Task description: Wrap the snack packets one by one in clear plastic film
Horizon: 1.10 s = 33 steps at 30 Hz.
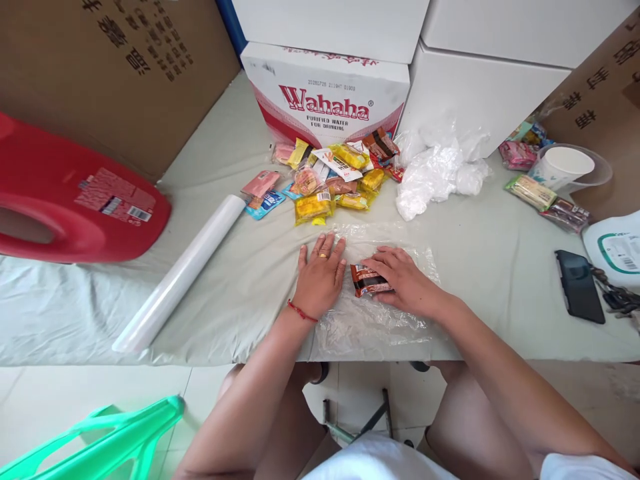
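A brown packaged snack (369,280) lies on a crinkled sheet of clear plastic film (380,323) near the table's front edge. My right hand (403,280) rests over the snack's right end, fingers curved around it. To its left, my left hand (320,273) lies flat with fingers stretched out, on the left edge of the film and apart from the snack. Beyond both hands sits a pile of wrapped snacks (313,208) in yellow, pink and brown packaging. Crumpled clear plastic (430,173) is heaped to the right of the pile.
A roll of plastic film (183,273) lies diagonally at left, near a red jug (85,193). A Wahaba-style "Wahaha" water carton (327,93) stands behind. On the right are a paper cup (563,167), more snacks (531,192), a phone (580,287) and a white bottle (617,250).
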### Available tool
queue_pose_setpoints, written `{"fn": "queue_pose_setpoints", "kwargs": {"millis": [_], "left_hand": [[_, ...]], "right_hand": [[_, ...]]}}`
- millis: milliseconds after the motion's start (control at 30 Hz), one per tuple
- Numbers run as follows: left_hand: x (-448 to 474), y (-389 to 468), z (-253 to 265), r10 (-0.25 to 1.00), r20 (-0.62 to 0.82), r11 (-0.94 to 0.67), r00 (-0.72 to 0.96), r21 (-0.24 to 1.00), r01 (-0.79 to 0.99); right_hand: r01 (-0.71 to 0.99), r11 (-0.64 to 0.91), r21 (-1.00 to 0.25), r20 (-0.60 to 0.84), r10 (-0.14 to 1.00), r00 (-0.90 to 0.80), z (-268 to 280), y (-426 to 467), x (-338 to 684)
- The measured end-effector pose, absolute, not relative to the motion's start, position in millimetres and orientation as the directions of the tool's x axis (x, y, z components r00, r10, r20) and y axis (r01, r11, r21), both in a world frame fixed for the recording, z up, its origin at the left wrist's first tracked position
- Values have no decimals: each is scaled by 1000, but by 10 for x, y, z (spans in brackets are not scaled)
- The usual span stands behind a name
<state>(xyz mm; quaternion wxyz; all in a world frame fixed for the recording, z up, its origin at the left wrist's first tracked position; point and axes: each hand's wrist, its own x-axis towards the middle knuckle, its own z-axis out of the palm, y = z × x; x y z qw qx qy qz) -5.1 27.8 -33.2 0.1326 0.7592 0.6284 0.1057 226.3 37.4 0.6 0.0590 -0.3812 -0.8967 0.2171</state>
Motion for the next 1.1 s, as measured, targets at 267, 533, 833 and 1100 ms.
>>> {"fn": "queue_pose_setpoints", "kwargs": {"millis": [267, 533, 833, 1100], "left_hand": [[-54, 265, -365, 979, 13, -198, 204, 303, 932], [-80, 268, -328, 980, 0, -185, 197, 346, 920], [-130, 294, -279, 991, 44, -136, 130, 416, 899], [-276, 319, -394, 993, 95, -113, 76, 487, 866]], "right_hand": [[593, 657, -465, 12, 675, -738, 139, 414, 2305], [578, 622, -528, 51, 703, -710, -15, 432, 2351], [592, 557, -582, 190, 801, -568, 362, -119, 2589], [652, 551, -521, 125, 805, -580, -203, -745, 2755]]}}
